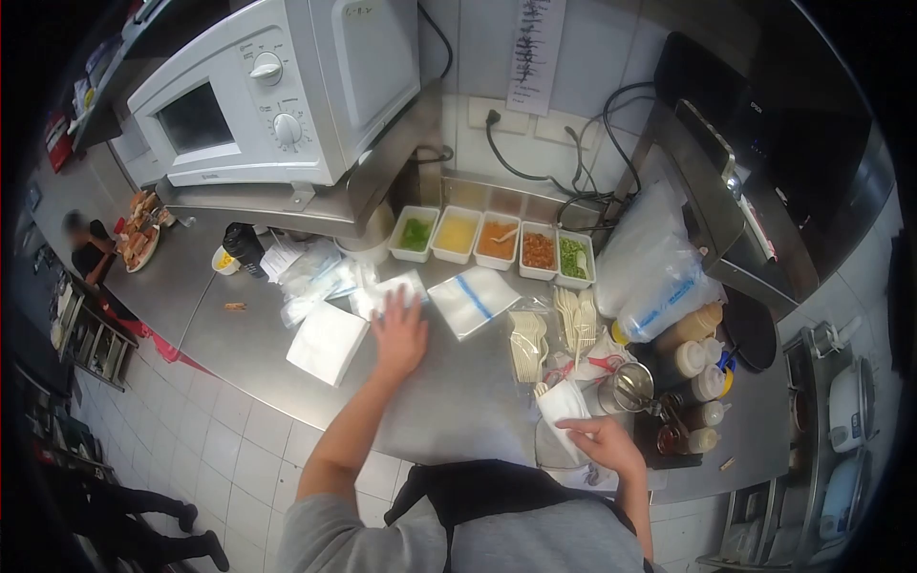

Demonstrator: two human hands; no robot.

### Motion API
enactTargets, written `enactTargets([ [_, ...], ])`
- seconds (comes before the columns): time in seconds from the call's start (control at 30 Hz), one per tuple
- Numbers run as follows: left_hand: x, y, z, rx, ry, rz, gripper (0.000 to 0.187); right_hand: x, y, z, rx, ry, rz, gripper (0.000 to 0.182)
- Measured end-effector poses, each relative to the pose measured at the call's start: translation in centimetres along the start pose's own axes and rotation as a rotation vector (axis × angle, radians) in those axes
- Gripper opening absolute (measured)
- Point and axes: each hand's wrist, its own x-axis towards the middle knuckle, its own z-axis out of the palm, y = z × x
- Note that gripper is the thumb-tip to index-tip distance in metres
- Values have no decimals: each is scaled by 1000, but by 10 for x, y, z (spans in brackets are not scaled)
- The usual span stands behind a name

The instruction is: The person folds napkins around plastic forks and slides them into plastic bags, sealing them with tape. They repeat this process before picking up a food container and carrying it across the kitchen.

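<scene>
While the right hand [604, 445] has its grip closed on a folded white napkin [562, 409] with pale tips [542, 389] poking out, the left hand [399, 336] is wide open by a thin white packet [367, 300], and I can't tell if they touch. The napkin is at the near side of the desk [454, 406], close to the metal cup [611, 393]. A loose grip could let the tips slip out, and a bump could tip the cup over.
</scene>
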Motion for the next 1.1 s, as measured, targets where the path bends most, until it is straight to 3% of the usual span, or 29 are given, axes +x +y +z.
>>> enactTargets([
  [0.17,32,39,53,-56,-19,58,42,-7,3,7,-17,91,-38,23],
  [0.23,36,49,46,-104,-94,77,23,-14,4,7,28,94,92,23],
  [0.27,35,54,44,-172,-46,102,14,-16,12,9,26,128,46,23],
  [0.3,33,57,45,-177,-46,109,14,-19,14,10,24,135,50,23],
  [0.37,27,62,46,-716,-69,27,21,-22,15,13,62,140,105,23],
  [0.5,17,69,52,-777,120,-196,30,-14,14,15,22,106,70,23],
  [0.57,27,64,47,-1085,-299,-689,46,-5,4,12,-7,26,121,23],
  [0.6,32,56,50,-1086,-291,-697,46,-2,5,13,-11,18,117,23],
  [0.67,39,37,61,-1473,-852,-764,56,7,11,17,-12,30,-33,23],
  [0.8,34,65,22,-1216,-769,-610,56,22,13,18,19,-11,-57,23],
  [0.87,23,68,43,-637,-46,-156,44,31,12,18,33,-2,-43,24],
  [0.97,30,69,22,-854,-144,-207,37,48,14,19,58,-12,-23,26],
  [1.1,31,74,-4,-788,-292,-163,29,91,18,36,141,40,-97,32],
])
